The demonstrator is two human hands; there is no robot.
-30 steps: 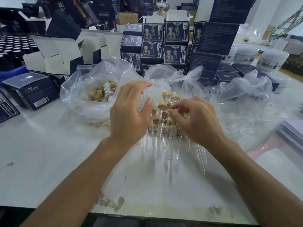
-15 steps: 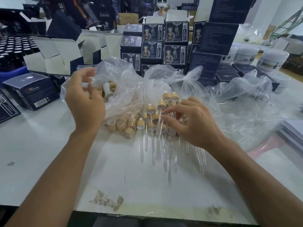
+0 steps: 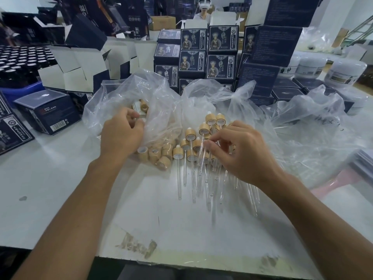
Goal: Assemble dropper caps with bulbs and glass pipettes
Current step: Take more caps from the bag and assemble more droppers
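1. Many assembled droppers [image 3: 190, 136], wooden caps with white bulbs and glass pipettes, lay in a heap on the white bench [image 3: 60, 178], pipettes pointing toward the person.
2. The right hand [image 3: 240, 152] rested over that heap, fingers curled, thumb and forefinger pinching a glass pipette [image 3: 201, 156].
3. The left hand [image 3: 121, 134] gripped the clear plastic bag [image 3: 125, 93], fingers curled round its film.
4. That bag held loose wooden caps [image 3: 144, 107]; more caps [image 3: 155, 154] lay at its lower edge, just beside the droppers.
5. A second clear bag [image 3: 302, 126] sprawled to the right; what it held could not be told.
6. Dark printed boxes [image 3: 220, 67] stood stacked behind, white jars [image 3: 345, 71] farther right.
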